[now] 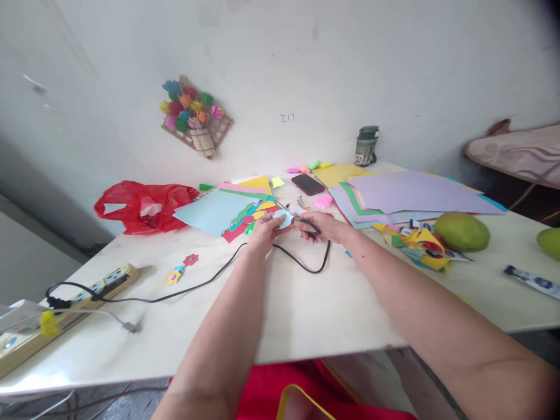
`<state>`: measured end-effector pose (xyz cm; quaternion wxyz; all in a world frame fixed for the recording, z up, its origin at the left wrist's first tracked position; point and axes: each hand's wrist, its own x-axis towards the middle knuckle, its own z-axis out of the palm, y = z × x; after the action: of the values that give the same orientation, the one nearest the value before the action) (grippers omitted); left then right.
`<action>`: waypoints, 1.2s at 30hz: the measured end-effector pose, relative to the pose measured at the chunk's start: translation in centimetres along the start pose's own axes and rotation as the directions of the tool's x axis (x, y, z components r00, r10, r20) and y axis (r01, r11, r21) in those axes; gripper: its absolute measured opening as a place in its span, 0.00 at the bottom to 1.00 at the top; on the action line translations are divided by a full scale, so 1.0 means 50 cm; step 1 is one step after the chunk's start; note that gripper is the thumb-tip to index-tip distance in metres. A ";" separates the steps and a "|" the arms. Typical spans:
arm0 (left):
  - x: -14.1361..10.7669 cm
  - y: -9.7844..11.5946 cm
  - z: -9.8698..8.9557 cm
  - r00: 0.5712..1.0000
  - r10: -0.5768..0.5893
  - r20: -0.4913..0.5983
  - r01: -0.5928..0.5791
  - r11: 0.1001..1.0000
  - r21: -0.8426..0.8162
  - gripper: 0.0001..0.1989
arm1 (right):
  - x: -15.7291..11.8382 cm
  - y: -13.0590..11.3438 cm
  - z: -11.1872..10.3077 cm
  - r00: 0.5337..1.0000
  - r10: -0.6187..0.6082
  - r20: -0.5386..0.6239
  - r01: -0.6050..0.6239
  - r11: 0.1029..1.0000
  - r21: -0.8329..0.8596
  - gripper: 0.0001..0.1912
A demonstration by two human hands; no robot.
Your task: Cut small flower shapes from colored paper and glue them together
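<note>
Near the middle of the white table, my left hand point(266, 229) pinches a small light blue paper piece point(284, 219). My right hand point(324, 226) is closed on black-handled scissors point(310, 225), whose blades point left and meet the blue paper. Just left of my left hand lie coloured paper strips and shapes point(247, 220). Finished-looking paper flowers, one red point(191, 259) and one yellow point(174, 276), lie further left on the table.
A black cable point(210, 284) runs from the power strip point(100, 286) past my hands. Behind are a phone point(308, 184), a red bag point(144, 204) and a bottle point(366, 146). Purple sheets point(420, 192), paper scraps point(426, 248), green fruit point(461, 231) and a tube point(531, 281) lie right.
</note>
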<state>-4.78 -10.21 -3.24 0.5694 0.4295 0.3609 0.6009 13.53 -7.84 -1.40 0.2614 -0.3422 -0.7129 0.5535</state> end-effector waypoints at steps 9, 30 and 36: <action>0.000 0.002 0.003 1.000 -0.014 -0.009 0.014 1.000 0.001 0.11 | 0.000 0.000 0.002 1.000 -0.001 0.006 0.000 0.999 0.032 0.12; 0.001 0.000 0.000 1.000 0.006 -0.023 -0.006 1.000 -0.004 0.11 | -0.002 -0.006 0.005 1.000 0.026 -0.015 -0.025 0.999 0.028 0.09; 0.001 -0.001 0.001 1.000 0.011 -0.025 -0.012 1.000 -0.015 0.11 | -0.003 -0.007 0.005 0.999 0.035 -0.025 -0.034 0.999 0.030 0.10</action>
<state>-4.72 -10.17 -3.26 0.5646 0.4198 0.3611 0.6121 13.36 -8.17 -1.11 0.2661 -0.3577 -0.6954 0.5637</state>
